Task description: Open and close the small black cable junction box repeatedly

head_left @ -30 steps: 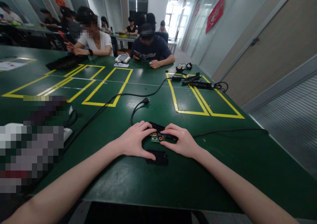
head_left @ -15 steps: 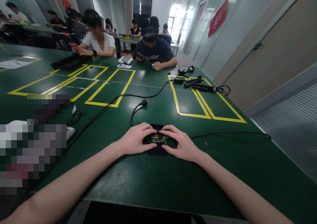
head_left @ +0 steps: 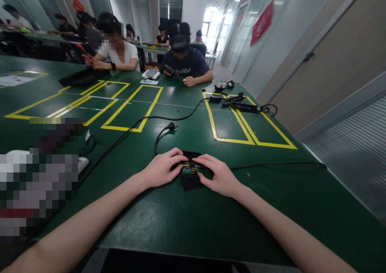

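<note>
A small green circuit board (head_left: 187, 169) with copper-coloured ring coils lies between my hands near the front of the table. My left hand (head_left: 163, 167) curls its thumb and fingers round the board's left end. On the other side, my right hand (head_left: 220, 175) grips the right end, its thumb below and its fingers above. One black plastic casing part (head_left: 191, 154) lies just beyond the board, and a black flat piece (head_left: 190, 182) is on the near side, set at a slight angle. The fingers hide both ends of the board.
A black cable with a plug (head_left: 171, 126) lies ahead of my left hand. Another black cable (head_left: 277, 164) runs off right. Black adapters and cords (head_left: 238, 103) sit at the back right. A pixelated patch covers the left. Two people sit across the green table (head_left: 187, 224).
My left hand has shifted slightly up and left on the board. The black flat piece on the near side now sits more askew and shows more.
</note>
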Tool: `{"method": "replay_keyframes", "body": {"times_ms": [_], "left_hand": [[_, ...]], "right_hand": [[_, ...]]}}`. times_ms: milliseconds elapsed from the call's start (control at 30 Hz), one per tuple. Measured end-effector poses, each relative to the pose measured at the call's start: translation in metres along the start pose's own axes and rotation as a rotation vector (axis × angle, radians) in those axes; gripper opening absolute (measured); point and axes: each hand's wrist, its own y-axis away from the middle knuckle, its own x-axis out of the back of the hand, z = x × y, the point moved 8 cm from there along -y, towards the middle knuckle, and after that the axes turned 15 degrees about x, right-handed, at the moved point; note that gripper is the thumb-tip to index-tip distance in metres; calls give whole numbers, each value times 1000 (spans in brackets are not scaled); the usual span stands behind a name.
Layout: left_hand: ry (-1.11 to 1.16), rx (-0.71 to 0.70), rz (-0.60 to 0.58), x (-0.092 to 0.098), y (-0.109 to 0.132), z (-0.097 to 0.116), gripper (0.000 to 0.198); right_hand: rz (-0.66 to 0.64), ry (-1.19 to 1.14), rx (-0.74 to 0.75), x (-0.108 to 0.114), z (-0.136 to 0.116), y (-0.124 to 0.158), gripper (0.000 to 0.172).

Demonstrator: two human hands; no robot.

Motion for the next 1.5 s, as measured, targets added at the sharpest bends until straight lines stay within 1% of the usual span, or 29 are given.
{"method": "replay_keyframes", "body": {"times_ms": [167, 300, 433, 500, 600, 667, 733, 867, 900, 1033, 1100, 1333, 1500], "left_hand": [[-23, -21, 1, 0, 0, 2, 28], [-6, -15, -4, 1, -1, 4, 23], [11, -15, 4, 2, -1, 3, 23], [3, -17, 26, 2, -1, 2, 25], [-35, 5, 71, 5, -2, -3, 22], [-54, 26, 90, 7, -4, -7, 18], [-66, 54, 95, 10, -6, -11, 16], [-76, 88, 72, 12, -9, -17, 20], [-71, 82, 61, 13, -9, -18, 20], [-42, 45, 39, 14, -8, -17, 16], [-39, 38, 32, 14, -8, -17, 18], [-84, 14, -14, 10, -9, -16, 33], [-105, 2, -46, 10, -6, -8, 40]], "right_hand": [[-18, 77, -6, -2, -2, -1, 49], [-12, 133, -26, -5, -2, 0, 57], [10, 150, -30, -6, -4, -1, 57], [20, 140, -31, -5, -5, -2, 57], [51, 126, -51, 0, -3, -3, 55], [75, 134, -82, 7, 2, -1, 49], [77, 158, -114, 14, 10, 2, 39], [-17, 196, -123, 20, 24, 7, 9], [-44, 201, -120, 21, 27, 8, 9], [-85, 220, -105, 22, 31, 10, 23], [-88, 221, -102, 23, 31, 10, 28], [-144, 219, -109, 19, 32, 11, 29], [-202, 227, -79, 18, 30, 14, 37]]}}
